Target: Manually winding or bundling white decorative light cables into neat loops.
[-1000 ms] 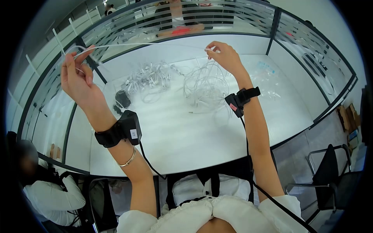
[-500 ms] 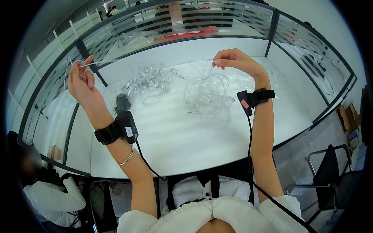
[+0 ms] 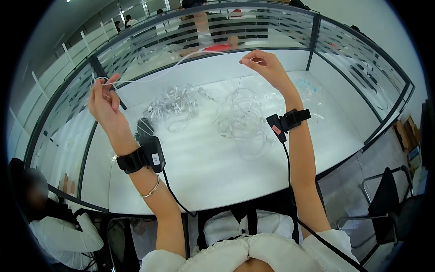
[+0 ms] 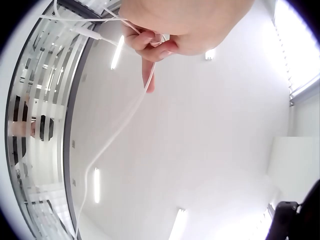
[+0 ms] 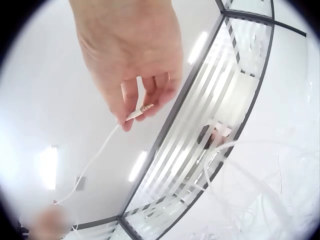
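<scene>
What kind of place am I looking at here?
Probably a shared office or workroom: a white desk is bordered by a striped see-through partition, another person is at the left, and a black chair stands at the right.

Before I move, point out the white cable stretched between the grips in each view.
Head: white cable arches from the left grip toward the right grip, upper left to centre.
Left wrist: white cable runs from top centre to bottom left.
Right wrist: white cable slants from left of centre to lower left.
Shared landmark: striped glass partition.
</scene>
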